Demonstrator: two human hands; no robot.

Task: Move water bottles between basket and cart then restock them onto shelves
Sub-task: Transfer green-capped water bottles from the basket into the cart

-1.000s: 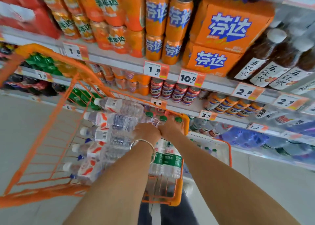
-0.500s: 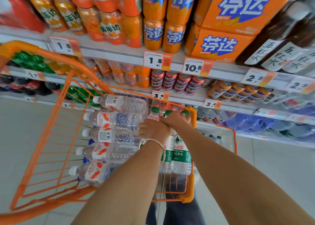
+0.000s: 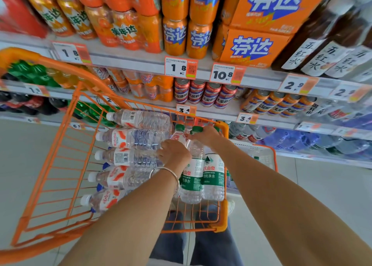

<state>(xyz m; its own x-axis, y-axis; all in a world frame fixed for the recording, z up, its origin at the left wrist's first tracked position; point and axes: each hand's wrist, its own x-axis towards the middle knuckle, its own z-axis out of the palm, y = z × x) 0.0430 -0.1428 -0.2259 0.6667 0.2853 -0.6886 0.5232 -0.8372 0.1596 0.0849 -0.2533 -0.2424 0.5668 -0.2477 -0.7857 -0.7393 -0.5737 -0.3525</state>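
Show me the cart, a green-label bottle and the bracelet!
cart (image 3: 20, 53), head view, far left rim.
green-label bottle (image 3: 213, 177), head view, its label.
bracelet (image 3: 171, 171), head view, band on left wrist.

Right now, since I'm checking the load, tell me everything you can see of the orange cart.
The orange cart is a wire basket with a thicker orange rim, standing beside the drink shelves. White-capped bottles lie stacked along its left; green-capped bottles fill its right, where the left hand and right hand grip them.
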